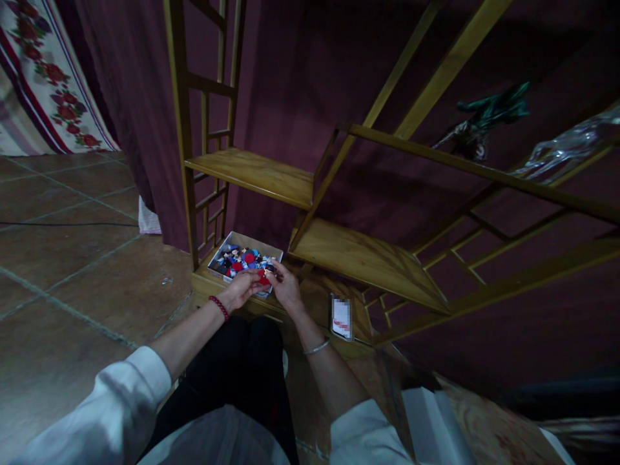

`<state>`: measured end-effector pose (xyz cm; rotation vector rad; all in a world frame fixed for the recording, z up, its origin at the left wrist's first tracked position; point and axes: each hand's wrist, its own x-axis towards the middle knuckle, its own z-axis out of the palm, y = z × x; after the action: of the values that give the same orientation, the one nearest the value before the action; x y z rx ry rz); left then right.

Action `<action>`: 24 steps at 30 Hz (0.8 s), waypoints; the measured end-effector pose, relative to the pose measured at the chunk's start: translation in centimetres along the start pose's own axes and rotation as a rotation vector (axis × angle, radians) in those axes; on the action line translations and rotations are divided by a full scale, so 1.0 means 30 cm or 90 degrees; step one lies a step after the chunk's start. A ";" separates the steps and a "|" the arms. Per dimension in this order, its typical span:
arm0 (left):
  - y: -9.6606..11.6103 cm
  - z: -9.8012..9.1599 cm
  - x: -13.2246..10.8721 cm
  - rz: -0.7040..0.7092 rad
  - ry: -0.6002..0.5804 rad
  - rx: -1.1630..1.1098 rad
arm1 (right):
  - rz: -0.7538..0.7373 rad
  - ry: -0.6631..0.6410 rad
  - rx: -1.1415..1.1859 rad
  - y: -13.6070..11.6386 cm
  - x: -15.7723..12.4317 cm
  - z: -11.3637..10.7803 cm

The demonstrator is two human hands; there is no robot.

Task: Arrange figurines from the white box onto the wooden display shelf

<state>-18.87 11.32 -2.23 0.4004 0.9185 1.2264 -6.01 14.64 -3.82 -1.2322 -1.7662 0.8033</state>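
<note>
A white box [278, 253] with low sides stands on the bottom shelf, filled with several small figurines [236, 254] in blue, red, black and white. Over its near right corner, both hands meet around a small figurine [263, 278] with a round red part and a dark top. My left hand [245, 289] is closed on it from the left, a red bead bracelet on that wrist. From the right, the fingers of my right hand [287, 289] pinch the same figurine; that wrist wears a silver bangle. Fingers partly hide the figurine's shape.
A wooden shelf unit [252, 174] with stepped boards rises ahead against a dark purple curtain [140, 97]. A propped phone-like screen [341, 318] stands on the bottom board at right. A green plant-like object [498, 106] sits higher up. Tiled floor [62, 271] lies at left.
</note>
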 end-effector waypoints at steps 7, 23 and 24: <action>0.001 -0.006 -0.002 -0.005 -0.023 -0.008 | 0.033 -0.004 0.067 -0.024 0.001 -0.011; 0.009 -0.002 0.001 0.021 -0.031 -0.024 | 0.040 0.021 0.188 0.006 0.006 0.002; 0.012 0.000 -0.002 0.021 -0.027 -0.027 | 0.035 0.017 0.184 -0.004 0.003 -0.001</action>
<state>-19.10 11.37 -1.95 0.4064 0.8514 1.2609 -6.03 14.69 -3.68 -1.0957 -1.5380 1.0288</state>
